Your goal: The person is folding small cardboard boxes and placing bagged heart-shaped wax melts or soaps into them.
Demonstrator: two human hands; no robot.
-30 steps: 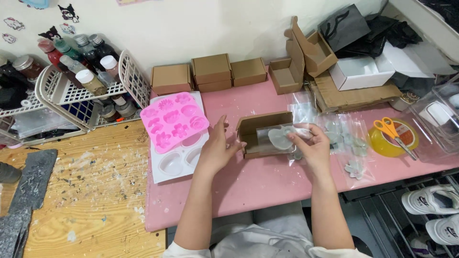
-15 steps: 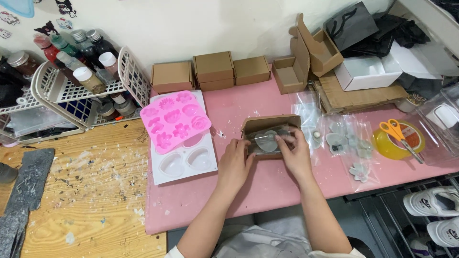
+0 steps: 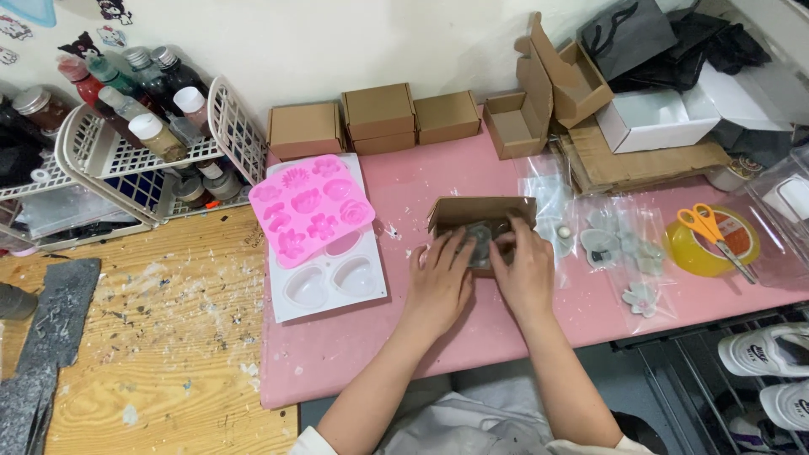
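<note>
A small open cardboard box (image 3: 482,212) lies on the pink table (image 3: 404,329) in front of me. Both hands are over it. My left hand (image 3: 441,281) and my right hand (image 3: 524,271) press a clear bag with a grey piece (image 3: 480,238) down into the box, fingers curled on the bag. To the left sit a pink silicone mould (image 3: 309,207) and a white mould tray (image 3: 329,282) under it.
Three closed cardboard boxes (image 3: 379,118) line the wall, with open boxes (image 3: 539,101) to their right. Clear bags with small pieces (image 3: 615,248), a yellow tape roll (image 3: 708,244) and orange scissors (image 3: 712,232) lie on the right. A white rack of bottles (image 3: 143,143) stands at left.
A second ago my right hand held the clear bag beside the box while my left steadied it. Both hands have since come together and pushed the bag into the box.
</note>
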